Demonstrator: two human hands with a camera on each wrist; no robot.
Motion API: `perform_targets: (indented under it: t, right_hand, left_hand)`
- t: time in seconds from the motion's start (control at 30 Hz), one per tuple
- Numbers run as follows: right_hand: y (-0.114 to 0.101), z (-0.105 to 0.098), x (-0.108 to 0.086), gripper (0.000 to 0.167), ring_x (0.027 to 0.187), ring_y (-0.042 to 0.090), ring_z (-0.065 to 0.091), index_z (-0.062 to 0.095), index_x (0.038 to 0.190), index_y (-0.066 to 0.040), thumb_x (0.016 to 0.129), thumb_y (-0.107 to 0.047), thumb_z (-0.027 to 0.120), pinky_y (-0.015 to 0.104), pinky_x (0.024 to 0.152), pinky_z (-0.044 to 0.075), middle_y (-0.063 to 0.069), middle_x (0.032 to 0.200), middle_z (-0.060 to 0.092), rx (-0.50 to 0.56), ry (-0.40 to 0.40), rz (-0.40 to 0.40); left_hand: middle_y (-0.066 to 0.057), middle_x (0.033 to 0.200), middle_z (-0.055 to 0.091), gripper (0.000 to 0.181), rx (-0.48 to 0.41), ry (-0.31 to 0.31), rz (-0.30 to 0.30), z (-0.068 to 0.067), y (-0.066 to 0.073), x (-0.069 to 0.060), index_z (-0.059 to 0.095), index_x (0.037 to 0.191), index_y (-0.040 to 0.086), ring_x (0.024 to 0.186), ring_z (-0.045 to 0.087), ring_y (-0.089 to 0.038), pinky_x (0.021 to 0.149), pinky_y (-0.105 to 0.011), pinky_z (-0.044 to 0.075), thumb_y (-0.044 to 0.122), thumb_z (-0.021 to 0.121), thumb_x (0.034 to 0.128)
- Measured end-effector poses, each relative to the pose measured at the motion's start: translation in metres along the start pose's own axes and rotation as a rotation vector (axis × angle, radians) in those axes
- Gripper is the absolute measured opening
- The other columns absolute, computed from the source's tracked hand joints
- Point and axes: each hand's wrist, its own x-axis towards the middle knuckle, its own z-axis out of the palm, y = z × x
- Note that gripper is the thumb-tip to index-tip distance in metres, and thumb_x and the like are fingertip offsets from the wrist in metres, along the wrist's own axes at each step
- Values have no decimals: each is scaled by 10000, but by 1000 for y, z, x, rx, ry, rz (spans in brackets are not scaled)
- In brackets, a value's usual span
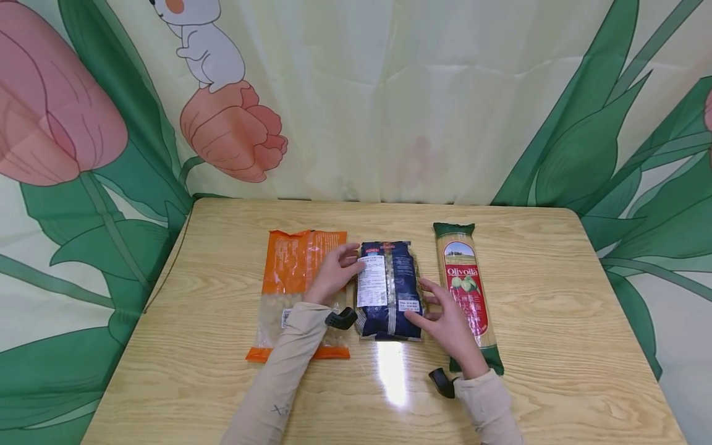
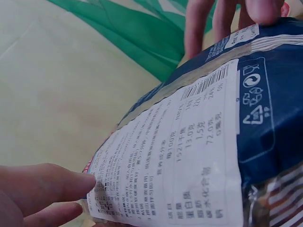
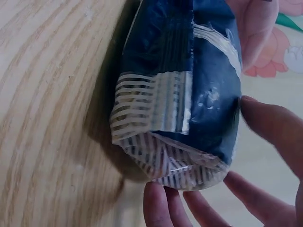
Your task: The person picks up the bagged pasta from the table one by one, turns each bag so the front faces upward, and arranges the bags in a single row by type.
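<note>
A navy pasta bag with a white label lies between both hands, label side up. At its upper left edge, my left hand grips the side, a fingertip against the label in the left wrist view. My right hand holds the lower right side; in the right wrist view its thumb rests on the navy wrapper and its fingers curve around the striped edge. The undersides of the bag and some fingertips are hidden.
An orange and clear bag lies left of the navy bag, partly under my left forearm. A long green-ended spaghetti pack lies to the right, partly behind my right hand. A floral curtain hangs behind the wooden table.
</note>
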Motion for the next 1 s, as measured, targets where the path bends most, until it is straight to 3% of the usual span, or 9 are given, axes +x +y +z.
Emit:
perform_targets:
  t: [0.2, 0.33, 0.6, 1.0]
  right_hand:
    - [2, 1, 1, 724, 1230, 423, 557, 452, 1478, -182, 851, -273, 803, 442, 875, 586, 166, 1488, 408, 3, -20, 52]
    - [3, 1, 2, 708, 1221, 424, 568, 461, 1473, -202, 856, -300, 796, 475, 885, 575, 175, 1474, 430, -8, -16, 64]
    - [3, 0, 2, 661, 1070, 401, 652, 460, 1471, -197, 887, -241, 768, 398, 727, 615, 240, 1375, 506, -2, -36, 62]
    - [0, -4, 4, 627, 1168, 444, 596, 451, 1479, -170, 917, -190, 730, 472, 860, 584, 256, 1404, 500, -9, -85, -4]
  left_hand:
    - [-201, 1407, 519, 542, -21, -55, -77, 3, -1, 1, 431, 1481, 82, 1210, 580, -342, 913, -450, 554, 121, 630, 979]
    - [-191, 1360, 547, 541, -22, -63, -77, 2, -2, 2, 446, 1474, 99, 1089, 624, -315, 790, -408, 583, 134, 645, 972]
    - [-172, 1270, 611, 515, -15, -46, -75, -4, -4, 4, 548, 1397, 116, 884, 664, -247, 691, -369, 594, 169, 729, 918]
    - [-146, 1195, 640, 434, -46, 22, -52, -3, 5, -3, 628, 1336, 147, 814, 637, -189, 653, -400, 599, 140, 729, 915]
